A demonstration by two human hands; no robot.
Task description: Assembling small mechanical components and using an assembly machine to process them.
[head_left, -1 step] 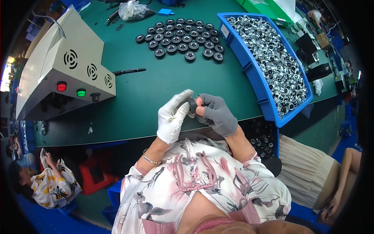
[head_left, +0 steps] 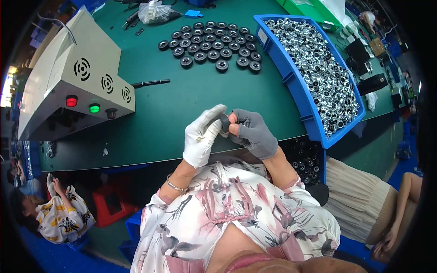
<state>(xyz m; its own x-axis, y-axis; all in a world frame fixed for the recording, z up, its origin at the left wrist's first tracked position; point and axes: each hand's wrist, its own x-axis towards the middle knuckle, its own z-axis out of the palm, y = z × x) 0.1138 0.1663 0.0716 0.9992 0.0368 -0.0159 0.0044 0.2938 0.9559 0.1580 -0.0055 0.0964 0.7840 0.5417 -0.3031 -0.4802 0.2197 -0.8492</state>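
Observation:
Close to the table's near edge, my left hand (head_left: pixel 201 135) in a white glove and my right hand (head_left: pixel 255 135) in a grey fingerless-tipped glove meet. Between them is a small black wheel-shaped part (head_left: pixel 225 123), seen mostly edge-on. The left fingers close round its left side, while the bare right thumb and fingertip pinch its right side. Its face is partly hidden by the fingers. Beyond my hands, several black wheels (head_left: pixel 200 57) with shiny centres lie flat in loose rows on the green table (head_left: pixel 191 93).
A blue bin (head_left: pixel 296 98) heaped with shiny metal-and-black parts stands on the right. At left is a beige machine (head_left: pixel 75 73) with red and green buttons. A black pen (head_left: pixel 151 83) lies beside it. Below the table's right edge sits a container of dark parts (head_left: pixel 307 166). Other people sit on both sides.

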